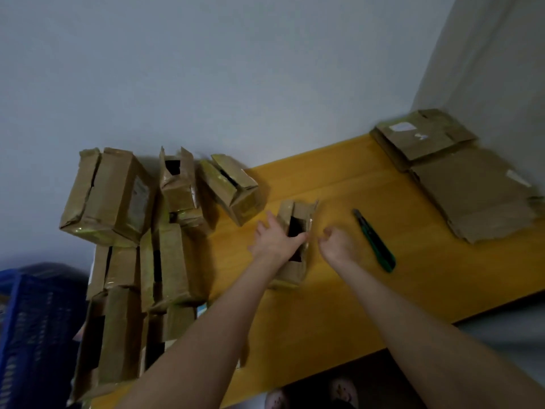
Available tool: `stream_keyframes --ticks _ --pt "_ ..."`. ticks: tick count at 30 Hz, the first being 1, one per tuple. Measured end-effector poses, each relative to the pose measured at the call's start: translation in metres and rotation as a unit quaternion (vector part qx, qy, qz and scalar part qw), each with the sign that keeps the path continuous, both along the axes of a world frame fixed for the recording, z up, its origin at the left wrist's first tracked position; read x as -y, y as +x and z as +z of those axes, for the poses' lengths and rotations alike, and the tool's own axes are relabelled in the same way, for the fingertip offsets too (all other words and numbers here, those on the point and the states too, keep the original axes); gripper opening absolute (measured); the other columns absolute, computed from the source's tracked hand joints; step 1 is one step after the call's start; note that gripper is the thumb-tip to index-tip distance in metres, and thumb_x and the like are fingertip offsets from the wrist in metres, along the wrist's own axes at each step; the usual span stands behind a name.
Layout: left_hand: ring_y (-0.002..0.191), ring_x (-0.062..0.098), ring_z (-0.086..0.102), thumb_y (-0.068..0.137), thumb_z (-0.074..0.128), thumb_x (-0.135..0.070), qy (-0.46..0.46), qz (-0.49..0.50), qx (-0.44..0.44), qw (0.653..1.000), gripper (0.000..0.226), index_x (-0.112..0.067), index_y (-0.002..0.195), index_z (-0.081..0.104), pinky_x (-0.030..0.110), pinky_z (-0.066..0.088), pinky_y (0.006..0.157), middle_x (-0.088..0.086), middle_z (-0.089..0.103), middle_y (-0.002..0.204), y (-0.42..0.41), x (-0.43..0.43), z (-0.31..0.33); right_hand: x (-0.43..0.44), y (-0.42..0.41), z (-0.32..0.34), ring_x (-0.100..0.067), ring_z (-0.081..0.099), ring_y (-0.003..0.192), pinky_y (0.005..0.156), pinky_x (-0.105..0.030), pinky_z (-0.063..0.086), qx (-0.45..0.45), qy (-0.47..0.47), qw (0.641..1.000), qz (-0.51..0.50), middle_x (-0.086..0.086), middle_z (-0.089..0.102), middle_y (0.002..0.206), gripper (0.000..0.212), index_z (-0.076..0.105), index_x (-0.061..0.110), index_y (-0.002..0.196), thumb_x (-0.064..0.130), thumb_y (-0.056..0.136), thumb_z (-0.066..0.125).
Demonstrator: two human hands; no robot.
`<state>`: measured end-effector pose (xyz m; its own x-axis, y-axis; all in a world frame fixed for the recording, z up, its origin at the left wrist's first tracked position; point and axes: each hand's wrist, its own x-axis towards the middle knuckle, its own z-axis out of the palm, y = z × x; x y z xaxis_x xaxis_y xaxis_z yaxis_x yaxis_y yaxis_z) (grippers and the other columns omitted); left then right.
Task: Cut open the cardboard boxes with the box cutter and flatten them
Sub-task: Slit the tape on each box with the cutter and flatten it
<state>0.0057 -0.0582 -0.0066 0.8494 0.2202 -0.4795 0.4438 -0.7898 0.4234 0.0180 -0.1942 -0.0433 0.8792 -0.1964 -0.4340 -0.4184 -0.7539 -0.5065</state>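
Clerk: Item in hand?

Checker: Small cardboard box point(287, 212), near the middle of the yellow table point(339, 305). Top seam already parted, dark opening showing. Still in box shape, not flattened.

Clerk: Left hand point(275, 242)?

Checker: Clamped on that box: fingers spread down its left side, thumb laid across the edge of the opening.

Clerk: Right hand point(336, 246)?

Checker: Just beside the box's right side, fingers loosely curled, nothing seen in it. Contact with the box: cannot tell.

Clerk: Box cutter point(376, 242)?

Checker: Green, lying on the table to the right of the right hand, held by neither hand. Blade out or in: too blurred to tell.

Clerk: Done so far?

Checker: Two lots of flattened cardboard at the far right corner: a large flat sheet point(472, 187) and a smaller flat stack point(424, 140) behind it.

Clerk: Left to do?

Checker: Cluster of standing boxes point(124, 231) at the left end of the table, roughly ten, exact count unclear. Several with a dark gap along the top seam, all still upright in shape. Judged well short of halfway; flattening of the box in hand judged next, cutter likely needed again for its taped bottom.

Clerk: Other stock?

Checker: Blue slatted crate point(29, 320) at lower left; slippers point(342, 391) under the near table edge.
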Motion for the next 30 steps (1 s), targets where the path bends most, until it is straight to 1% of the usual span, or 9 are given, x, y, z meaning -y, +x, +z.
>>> stream_keyframes --ticks 3,5,7,10,14,21,25,27,30 --pt "0.128 0.037 0.046 0.092 0.053 -0.054 0.044 -0.001 0.001 0.999 0.090 -0.017 0.154 0.000 0.049 0.046 0.098 0.016 0.028 0.152 0.003 0.008 -0.011 0.039 0.000 -0.018 -0.033 0.034 0.133 0.100 -0.042 0.043 -0.021 -0.102 0.994 0.044 -0.012 0.029 0.150 0.049 0.031 0.020 0.146 0.028 0.100 0.046" --pt "0.122 0.036 0.051 0.099 0.043 -0.045 0.095 -0.026 0.037 0.994 0.071 -0.019 0.154 0.007 0.046 0.050 0.092 0.013 0.036 0.148 0.002 0.009 -0.016 0.060 0.002 -0.031 -0.035 0.022 0.140 0.109 -0.045 0.033 -0.033 -0.143 0.987 0.063 -0.014 0.018 0.154 0.054 0.022 0.021 0.150 0.026 0.101 0.043" --pt "0.122 0.036 0.052 0.101 0.032 -0.049 0.073 0.000 0.053 0.996 0.062 -0.022 0.153 0.013 0.046 0.048 0.093 0.012 0.040 0.147 0.001 0.010 -0.018 0.077 0.003 -0.044 -0.038 0.014 0.142 0.114 -0.048 0.025 -0.049 -0.176 0.980 0.077 -0.016 0.009 0.157 0.057 0.014 0.021 0.153 0.025 0.102 0.039" --pt "0.130 0.035 0.046 0.094 0.022 -0.068 0.034 0.063 0.054 0.996 0.073 -0.025 0.153 0.018 0.047 0.041 0.100 0.010 0.039 0.151 0.000 0.011 -0.015 0.090 0.004 -0.056 -0.040 0.018 0.140 0.112 -0.049 0.026 -0.082 -0.198 0.972 0.092 -0.018 0.009 0.157 0.053 0.015 0.019 0.151 0.021 0.102 0.033" --pt "0.135 0.031 0.040 0.082 0.042 -0.079 0.066 0.025 0.043 0.997 0.095 -0.028 0.154 0.007 0.047 0.045 0.099 0.004 0.028 0.156 0.002 0.018 -0.005 0.092 0.000 -0.063 -0.038 0.033 0.129 0.099 -0.045 0.043 -0.032 -0.203 0.973 0.103 -0.017 0.021 0.148 0.038 0.033 0.014 0.136 0.013 0.099 0.040" --pt "0.116 0.030 0.055 0.077 0.068 -0.058 0.077 0.062 -0.027 0.995 0.095 -0.026 0.150 0.016 0.047 0.053 0.091 0.007 0.046 0.135 -0.012 0.005 -0.018 0.058 -0.014 -0.056 -0.030 0.050 0.117 0.079 -0.034 0.049 -0.069 -0.122 0.985 0.096 -0.013 0.039 0.138 0.063 0.027 0.007 0.140 0.026 0.091 0.063" --pt "0.115 0.028 0.054 0.075 0.075 -0.047 0.051 0.086 -0.025 0.995 0.084 -0.024 0.143 0.031 0.044 0.053 0.091 0.008 0.044 0.132 -0.021 -0.012 -0.014 0.033 -0.022 -0.053 -0.028 0.061 0.092 0.065 -0.032 0.047 -0.129 0.034 0.991 0.002 -0.014 0.058 0.110 0.046 0.042 0.002 0.132 0.025 0.096 0.057" --pt "0.105 0.022 0.058 0.076 0.076 -0.041 0.002 0.105 -0.009 0.994 0.076 -0.019 0.138 0.039 0.034 0.055 0.081 0.006 0.051 0.124 -0.026 -0.023 -0.012 0.022 -0.024 -0.049 -0.024 0.056 0.074 0.059 -0.032 0.044 -0.142 0.158 0.974 -0.080 -0.012 0.056 0.094 0.042 0.047 0.002 0.128 0.024 0.095 0.058" --pt "0.077 0.011 0.064 0.081 0.076 -0.024 -0.186 0.207 0.031 0.960 0.058 -0.009 0.130 0.049 0.018 0.051 0.055 0.000 0.065 0.096 -0.038 -0.041 -0.002 0.015 -0.022 -0.028 -0.018 0.048 0.056 0.051 -0.028 0.041 -0.115 0.276 0.941 -0.160 -0.006 0.052 0.071 0.036 0.052 0.006 0.110 0.034 0.090 0.064"
